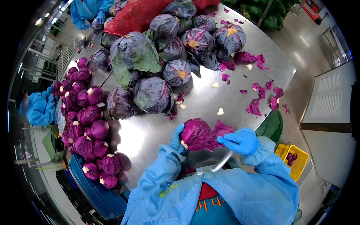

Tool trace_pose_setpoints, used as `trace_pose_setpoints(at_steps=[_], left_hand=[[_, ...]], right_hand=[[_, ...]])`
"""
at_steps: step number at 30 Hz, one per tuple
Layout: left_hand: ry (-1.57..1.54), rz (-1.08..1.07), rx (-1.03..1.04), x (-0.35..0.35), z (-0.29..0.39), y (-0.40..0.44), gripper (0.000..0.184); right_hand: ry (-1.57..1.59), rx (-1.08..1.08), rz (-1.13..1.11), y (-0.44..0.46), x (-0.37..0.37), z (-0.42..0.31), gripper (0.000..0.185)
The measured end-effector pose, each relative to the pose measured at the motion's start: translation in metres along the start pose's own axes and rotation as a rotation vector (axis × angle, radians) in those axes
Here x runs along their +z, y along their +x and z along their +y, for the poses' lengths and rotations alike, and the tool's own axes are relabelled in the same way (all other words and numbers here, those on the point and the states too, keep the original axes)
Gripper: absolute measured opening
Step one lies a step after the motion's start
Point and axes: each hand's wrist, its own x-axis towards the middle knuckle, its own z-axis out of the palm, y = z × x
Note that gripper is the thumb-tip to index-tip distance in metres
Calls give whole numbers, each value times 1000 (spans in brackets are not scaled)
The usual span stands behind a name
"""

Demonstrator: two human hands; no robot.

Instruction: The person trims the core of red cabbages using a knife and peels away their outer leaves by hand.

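My left hand (177,139), in a blue glove, is closed around the left side of a red cabbage (195,134) whose pale cut stem end shows at lower left. A loosened purple leaf (220,132) spreads from the cabbage's right side toward the fingertips of my right hand (240,141), also gloved in blue. That hand is closed on a knife (222,161), its pale blade pointing down and left; the handle is hidden. Whether the fingers also grip the leaf is partly hidden. Both hands are above the near edge of the steel table (150,144).
Untrimmed cabbages (153,94) with dark outer leaves pile up ahead, by a red mesh sack (138,17). Trimmed purple cabbages (84,112) heap at left. Leaf scraps (255,108) litter the right side. A yellow crate (300,165) stands at right. Two co-workers in blue (40,108) are at left and far left.
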Motion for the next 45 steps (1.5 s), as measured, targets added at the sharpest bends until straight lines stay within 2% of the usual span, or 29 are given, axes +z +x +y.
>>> trace_pose_setpoints(at_steps=[1,2,3,5,6,8,9,11,12,14,17,20,23,27,28,29,32,34,36,38,40,41,42,44,45], left_hand=[[2,8,41,-5,-5,4,67],[-110,-29,16,-10,-13,3,68],[-157,-64,11,-6,-17,1,68],[-199,-138,9,-1,-25,0,69],[-201,-171,15,1,-26,0,69],[-198,-235,25,5,-22,-4,70],[-184,-261,43,5,-18,-7,70],[-163,-309,95,2,-7,-19,70],[-162,-325,127,0,-1,-25,71],[-143,-354,212,-6,14,-45,71],[-133,-381,356,-17,31,-76,72],[-138,-397,484,-29,38,-107,73],[-137,-407,580,-41,38,-136,74],[-156,-368,734,-54,33,-170,75],[-174,-300,807,-55,33,-178,75],[-249,-97,945,-50,33,-186,69],[-293,170,1181,-68,49,-212,63],[-246,302,1361,-96,69,-235,60],[22,674,1572,-128,97,-265,55],[216,733,1620,-108,118,-305,60],[312,1035,1761,-110,146,-320,68],[372,1212,1721,-107,157,-331,77],[477,1249,1715,-123,171,-338,85],[835,1657,1578,-121,186,-352,96],[949,1783,1471,-102,185,-355,104]], right_hand=[[204,195,-5,7,-23,-11,30],[320,303,118,2,-32,-9,31],[398,378,399,-15,-28,2,32],[516,472,1108,-59,-4,38,35],[566,831,1211,-45,-19,32,34],[537,1056,1419,-79,-4,77,41],[870,1213,1340,-76,-9,55,48],[936,1085,1420,-81,28,57,52],[1075,1094,1314,-74,39,41,54],[1149,1233,1085,-23,47,1,57],[1445,1212,663,7,88,-21,57],[1420,1105,363,46,101,-54,54],[1359,1021,176,65,115,-65,52],[1343,1001,74,75,132,-68,50],[1323,995,74,70,145,-58,49],[1303,988,77,63,157,-48,49],[1295,990,152,36,190,-16,48],[1352,998,123,36,178,-15,49],[1379,1021,98,39,171,-17,50],[1378,1044,77,41,170,-16,50],[1359,1058,55,40,173,-11,50],[1350,1064,47,41,175,-9,50],[1351,1058,66,42,176,-10,50],[1345,1051,98,42,177,-11,49],[1341,1048,89,42,177,-11,49]])
